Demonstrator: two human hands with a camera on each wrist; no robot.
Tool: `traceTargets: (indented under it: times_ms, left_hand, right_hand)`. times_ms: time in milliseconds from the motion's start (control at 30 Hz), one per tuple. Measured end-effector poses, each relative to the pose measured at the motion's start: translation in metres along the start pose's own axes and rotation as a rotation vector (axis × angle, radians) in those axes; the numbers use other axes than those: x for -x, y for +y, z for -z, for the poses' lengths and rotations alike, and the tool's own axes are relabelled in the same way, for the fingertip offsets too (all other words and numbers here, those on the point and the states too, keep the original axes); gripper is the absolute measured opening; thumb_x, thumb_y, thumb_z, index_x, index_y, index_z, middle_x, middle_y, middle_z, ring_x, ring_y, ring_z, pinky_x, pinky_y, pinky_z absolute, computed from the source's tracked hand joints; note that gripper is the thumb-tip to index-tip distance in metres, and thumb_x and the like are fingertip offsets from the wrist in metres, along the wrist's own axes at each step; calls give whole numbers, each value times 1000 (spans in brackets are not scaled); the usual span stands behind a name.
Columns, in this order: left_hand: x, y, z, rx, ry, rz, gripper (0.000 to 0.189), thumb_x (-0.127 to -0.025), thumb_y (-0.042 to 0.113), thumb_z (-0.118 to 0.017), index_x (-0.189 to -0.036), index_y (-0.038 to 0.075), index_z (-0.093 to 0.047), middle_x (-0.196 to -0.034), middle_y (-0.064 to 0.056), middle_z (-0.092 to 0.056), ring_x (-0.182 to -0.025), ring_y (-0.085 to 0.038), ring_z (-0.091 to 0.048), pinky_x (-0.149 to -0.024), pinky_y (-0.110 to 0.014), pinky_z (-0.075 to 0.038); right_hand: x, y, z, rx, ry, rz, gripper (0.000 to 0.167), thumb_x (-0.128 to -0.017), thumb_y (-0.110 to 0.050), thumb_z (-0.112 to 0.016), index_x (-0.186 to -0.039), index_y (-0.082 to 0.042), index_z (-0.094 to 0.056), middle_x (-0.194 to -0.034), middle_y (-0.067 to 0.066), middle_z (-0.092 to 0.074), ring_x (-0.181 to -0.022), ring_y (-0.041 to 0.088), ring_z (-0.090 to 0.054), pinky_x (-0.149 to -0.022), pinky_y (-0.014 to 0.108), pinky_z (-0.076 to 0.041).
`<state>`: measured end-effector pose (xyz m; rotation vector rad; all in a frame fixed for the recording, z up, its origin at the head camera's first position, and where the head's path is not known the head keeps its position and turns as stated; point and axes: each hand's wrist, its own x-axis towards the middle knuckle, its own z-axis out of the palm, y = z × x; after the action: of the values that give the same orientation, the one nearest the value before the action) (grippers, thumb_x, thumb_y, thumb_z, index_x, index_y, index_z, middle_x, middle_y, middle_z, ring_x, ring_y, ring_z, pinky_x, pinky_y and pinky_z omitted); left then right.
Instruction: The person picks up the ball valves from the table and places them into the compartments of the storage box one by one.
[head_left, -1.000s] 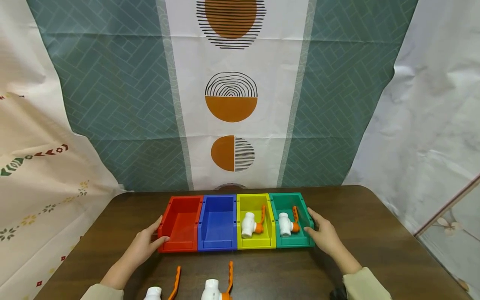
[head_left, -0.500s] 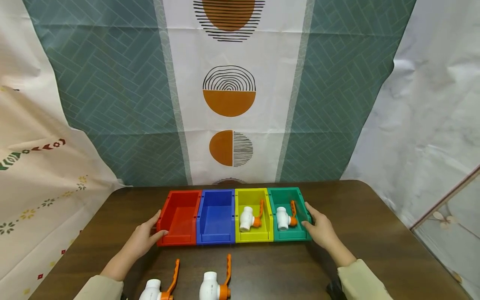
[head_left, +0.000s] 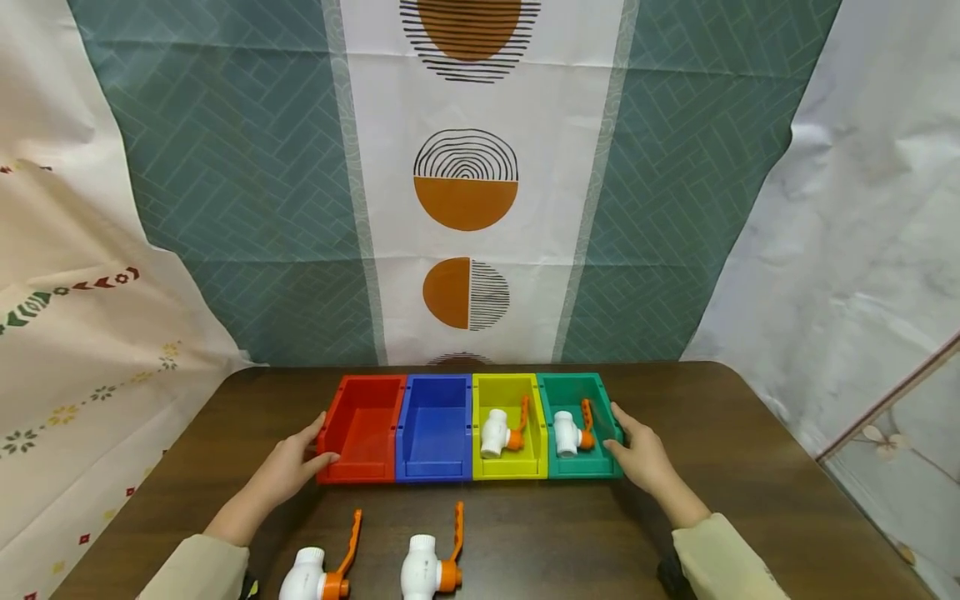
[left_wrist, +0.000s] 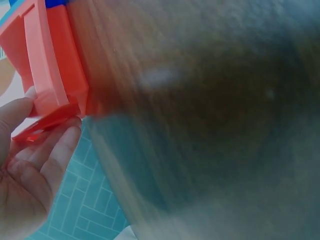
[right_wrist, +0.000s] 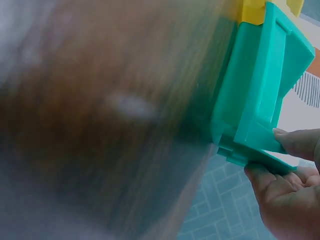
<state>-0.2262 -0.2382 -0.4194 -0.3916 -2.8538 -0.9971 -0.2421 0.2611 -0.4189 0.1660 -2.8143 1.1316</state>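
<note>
My left hand [head_left: 288, 468] holds the outer side of the red bin [head_left: 363, 429], at the left end of a joined row. In the left wrist view the thumb lies over the wall of the red bin [left_wrist: 47, 60], with fingers beneath the outer side. My right hand [head_left: 643, 460] pinches the outer wall of the green bin [head_left: 573, 387] at the other end. The right wrist view shows its thumb on the rim of the green bin [right_wrist: 255, 100]. A white ball valve [head_left: 566, 433] with an orange handle lies in the green bin, and another valve [head_left: 495, 433] in the yellow bin [head_left: 491, 387].
The blue bin [head_left: 438, 425] sits between red and yellow. Two more white valves with orange handles, a left one [head_left: 303, 575] and a middle one [head_left: 420, 571], lie on the brown table [head_left: 540, 533] in front. A patterned cloth [head_left: 465, 108] hangs behind the table.
The head view has tilted down a little, showing more of the two front valves. Both hands keep their hold, and the bins show no clear shift on the table.
</note>
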Motion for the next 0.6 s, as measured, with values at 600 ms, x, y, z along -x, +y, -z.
traceTargets:
  times_ms: [600]
  left_hand:
    - [8,14,7,17,44,51,68,-89,25,-67,-133,-17,-37,-121,-35,-56,-103,-43,-61,-84,-50,-53]
  right_hand:
    - [1,0,-2,20,4,7,64,-90,-2,-59,-145,7,-28,-143,31,-36,-129,45,-41,-101,57,-39]
